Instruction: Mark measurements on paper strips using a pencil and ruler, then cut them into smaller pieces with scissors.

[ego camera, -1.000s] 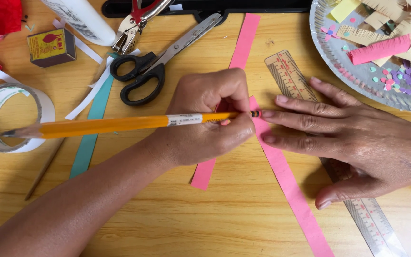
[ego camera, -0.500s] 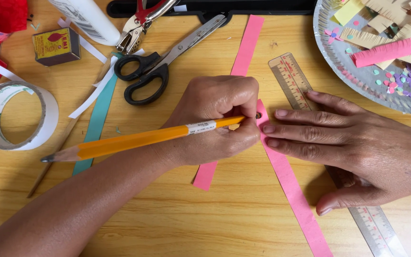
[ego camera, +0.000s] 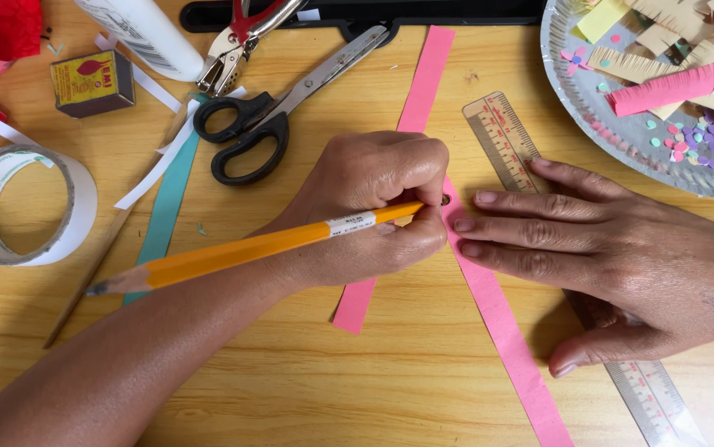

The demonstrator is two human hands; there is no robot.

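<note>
I see a pale wooden table filling the view; nothing of the room beyond it shows. My landmark is the ruler, which lies slanted from upper left to lower right.

My left hand is closed around a yellow pencil, just left of the ruler. The pencil's long axis runs nearly level, tilted a little; its sharpened tip points left and slightly down, away from the ruler, and its other end meets a pink strip beside the ruler. That strip lies roughly parallel to the ruler, along its left edge.

My right hand lies flat and open across the ruler, fingers stretched left, fingertips pressing the pink strip. It holds nothing.

A second pink strip runs steeply left of the ruler, passing under my left hand. Scissors lie further left, a tape roll well left. A paper plate of scraps sits right of the ruler's top.
</note>
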